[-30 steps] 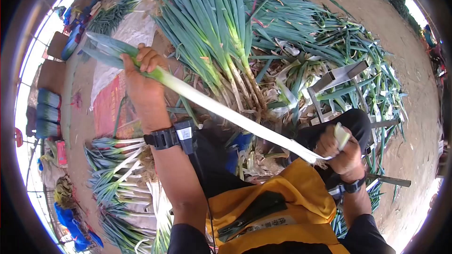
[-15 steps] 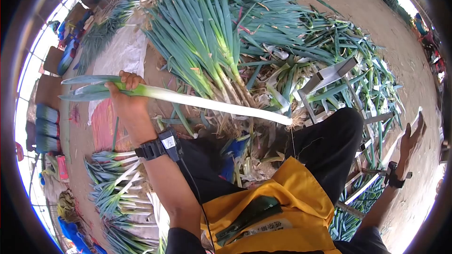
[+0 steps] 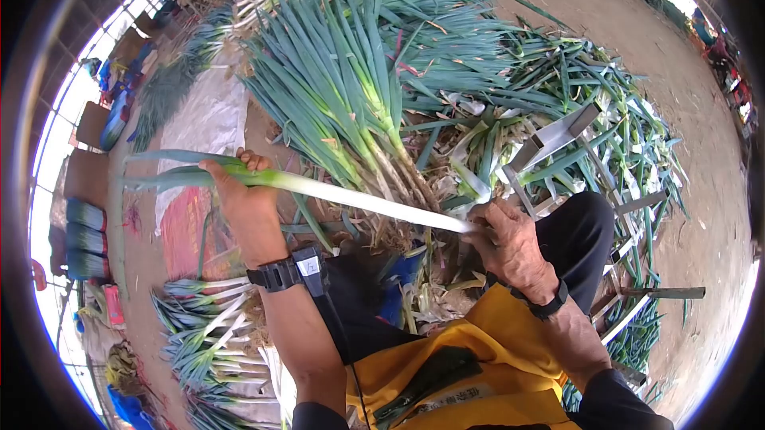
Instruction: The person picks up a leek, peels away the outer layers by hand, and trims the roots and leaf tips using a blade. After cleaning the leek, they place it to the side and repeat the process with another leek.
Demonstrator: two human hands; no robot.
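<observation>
My left hand is closed round the green part of a long green onion, whose leaves stick out to the left. Its clean white shaft slants slightly down to the right across the view. At the root end is my right hand, fingers curled and pressed round the tip, which they hide together with the roots. Just beyond the held stalk lies a big bunch of unpeeled green onions, roots towards me. White-stemmed onions lie in a row below my left forearm.
A metal frame stands at the right beside my knee, amid heaped torn leaves. More green onions are piled behind. At the left lie a pale sheet and stacked bundles. Dirt floor runs along the right.
My right hand has come in from the far right and closed on the onion's root end. My left hand has moved a little right and down with the onion.
</observation>
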